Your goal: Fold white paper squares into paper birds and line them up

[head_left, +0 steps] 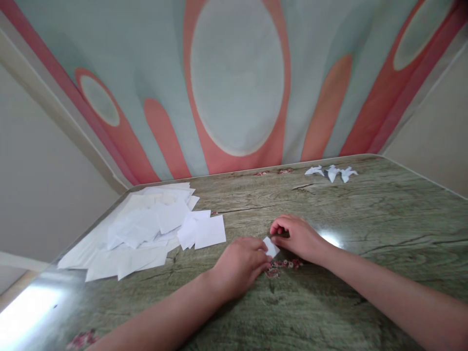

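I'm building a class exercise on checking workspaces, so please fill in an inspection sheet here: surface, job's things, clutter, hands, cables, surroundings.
Surface: wood-patterned table with printed flowers and bright reflections.
Job's things: small white paper, partly covered; three folded paper figures near the far edge, towards the right.
Clutter: untidy paper pile on the left, sheets overlapping; a few sheets at its right side.
Hands: left hand has fingers on the small white paper; right hand is at its other side, fingers curled, grip unclear.
Cables: nothing seen.
Surroundings: patterned backdrop behind the table.
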The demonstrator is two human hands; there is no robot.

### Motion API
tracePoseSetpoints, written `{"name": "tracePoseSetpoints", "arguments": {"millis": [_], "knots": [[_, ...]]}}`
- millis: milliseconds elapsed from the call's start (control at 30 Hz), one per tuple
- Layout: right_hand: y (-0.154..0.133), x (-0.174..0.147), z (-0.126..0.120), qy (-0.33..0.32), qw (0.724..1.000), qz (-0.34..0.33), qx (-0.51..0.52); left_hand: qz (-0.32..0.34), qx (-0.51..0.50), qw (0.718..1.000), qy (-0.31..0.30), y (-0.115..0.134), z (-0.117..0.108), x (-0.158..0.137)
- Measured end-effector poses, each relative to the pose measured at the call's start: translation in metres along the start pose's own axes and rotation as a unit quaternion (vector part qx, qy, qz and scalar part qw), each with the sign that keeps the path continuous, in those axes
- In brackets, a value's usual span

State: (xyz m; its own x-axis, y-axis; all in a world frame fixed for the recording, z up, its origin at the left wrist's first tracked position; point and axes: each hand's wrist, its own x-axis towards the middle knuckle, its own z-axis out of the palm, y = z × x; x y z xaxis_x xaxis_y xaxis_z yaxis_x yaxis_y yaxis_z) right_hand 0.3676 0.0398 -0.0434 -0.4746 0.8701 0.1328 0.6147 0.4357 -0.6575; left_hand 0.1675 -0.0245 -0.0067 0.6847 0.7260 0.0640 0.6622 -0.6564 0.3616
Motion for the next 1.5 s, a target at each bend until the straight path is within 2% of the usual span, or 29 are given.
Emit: {"name": "tracePoseSetpoints", "arguments": {"millis": [133, 267, 433, 567, 933, 1033, 1100, 1167, 1267, 1367, 1500], "knots": [[0.003, -0.005, -0.005, 0.009, 1.0, -0.014, 0.021, -0.073, -0.058, 0.996, -0.004, -0.011, 0.001, 0.028], [0.004, -0.006, -0.009, 0.011, 0.998, -0.036, 0.04, -0.098, -0.028, 0.995, -0.018, -0.015, -0.004, 0.042], [0.006, -0.004, -0.009, 0.023, 0.997, -0.054, 0.051, -0.128, 0.016, 0.987, -0.093, -0.011, -0.017, 0.049], [0.003, -0.004, -0.009, 0.032, 0.997, -0.056, 0.05, -0.157, -0.008, 0.979, -0.126, -0.01, -0.025, 0.049], [-0.024, -0.02, 0.001, -0.009, 0.995, -0.088, 0.049, -0.212, -0.154, 0.963, -0.061, -0.011, -0.019, 0.017], [-0.026, -0.021, 0.003, -0.003, 0.996, -0.078, 0.052, -0.182, -0.151, 0.972, 0.012, -0.007, -0.018, 0.017], [-0.026, -0.021, 0.004, 0.01, 0.995, -0.072, 0.07, -0.14, -0.115, 0.981, 0.07, -0.005, -0.018, 0.018], [-0.024, -0.02, 0.003, 0.035, 0.993, -0.077, 0.082, -0.091, -0.064, 0.989, 0.099, -0.004, -0.018, 0.018], [-0.022, -0.02, 0.0, 0.077, 0.99, -0.106, 0.043, -0.024, 0.013, 0.994, 0.102, -0.006, -0.018, 0.017], [-0.022, -0.021, -0.005, 0.103, 0.98, -0.163, -0.037, 0.011, 0.078, 0.989, 0.121, -0.009, -0.014, 0.014], [-0.023, -0.024, -0.012, 0.081, 0.957, -0.253, -0.115, 0.029, 0.156, 0.982, 0.106, -0.012, -0.005, 0.011]]}}
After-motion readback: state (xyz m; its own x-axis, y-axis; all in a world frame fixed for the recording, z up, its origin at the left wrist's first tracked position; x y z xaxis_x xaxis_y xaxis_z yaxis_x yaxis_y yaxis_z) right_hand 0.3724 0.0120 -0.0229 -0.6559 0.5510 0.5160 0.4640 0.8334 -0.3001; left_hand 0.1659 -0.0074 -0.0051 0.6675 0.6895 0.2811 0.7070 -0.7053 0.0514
